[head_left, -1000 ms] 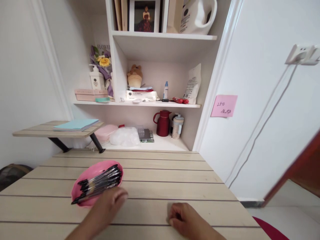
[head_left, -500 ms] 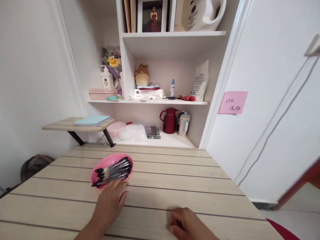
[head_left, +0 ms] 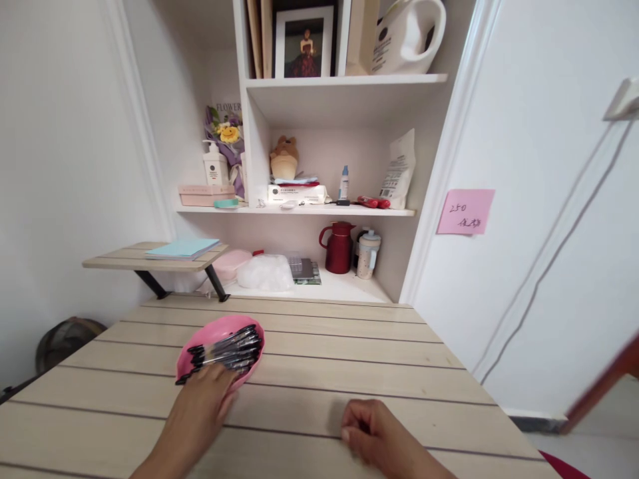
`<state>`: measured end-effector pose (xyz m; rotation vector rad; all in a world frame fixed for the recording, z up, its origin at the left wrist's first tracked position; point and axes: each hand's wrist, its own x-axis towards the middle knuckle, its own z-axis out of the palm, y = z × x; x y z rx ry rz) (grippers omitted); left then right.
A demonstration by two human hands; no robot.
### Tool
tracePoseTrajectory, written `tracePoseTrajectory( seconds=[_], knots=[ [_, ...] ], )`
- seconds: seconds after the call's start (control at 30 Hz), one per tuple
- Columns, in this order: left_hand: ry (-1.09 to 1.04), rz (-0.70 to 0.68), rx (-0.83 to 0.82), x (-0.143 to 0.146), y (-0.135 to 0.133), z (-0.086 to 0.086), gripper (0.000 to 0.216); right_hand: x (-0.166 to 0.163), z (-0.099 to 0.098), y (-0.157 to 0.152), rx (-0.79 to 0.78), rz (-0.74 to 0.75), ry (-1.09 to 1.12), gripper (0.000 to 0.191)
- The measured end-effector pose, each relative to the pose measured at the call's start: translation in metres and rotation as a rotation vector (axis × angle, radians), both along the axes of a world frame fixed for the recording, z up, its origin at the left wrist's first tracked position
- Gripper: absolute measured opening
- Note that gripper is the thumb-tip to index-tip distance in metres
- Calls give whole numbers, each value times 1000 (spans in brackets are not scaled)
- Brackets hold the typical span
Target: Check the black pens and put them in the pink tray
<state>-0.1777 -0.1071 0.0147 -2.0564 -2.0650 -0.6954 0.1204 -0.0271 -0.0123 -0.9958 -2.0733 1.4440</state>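
Several black-capped clear pens (head_left: 238,347), some bundled with a pale band, lie in a pink bowl (head_left: 219,324) on the left half of the table. My left hand (head_left: 202,399) reaches over the bowl's near rim, its fingers bent down against the pens and its thumb lower on the near side. Its fingertips are hidden, so whether it grips a pen or the rim does not show. To the right, my right hand (head_left: 372,432) is curled into a loose fist at the table surface, with nothing visible in it.
The slatted wooden table (head_left: 309,372) meets a white shelf unit (head_left: 299,213) at the back. A small raised stand (head_left: 120,256) bears blue paper (head_left: 184,247) behind the bowl. A red jug (head_left: 339,249) and a pale cup (head_left: 368,256) stand on the lowest shelf.
My left hand has moved left and onto the pens inside the near rim. The right hand stays curled, turned slightly. The view has tipped up a little.
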Motion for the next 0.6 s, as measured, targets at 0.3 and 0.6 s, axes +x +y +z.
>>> tracePoseTrajectory(
  seconds=[0.3, 0.6],
  knots=[
    [-574, -202, -91, 90, 46, 23, 35, -12, 42, 31, 34, -215, 365, 36],
    [-853, 81, 291, 85, 115, 72, 48, -16, 85, 91, 129, -488, 734, 42]
  ],
)
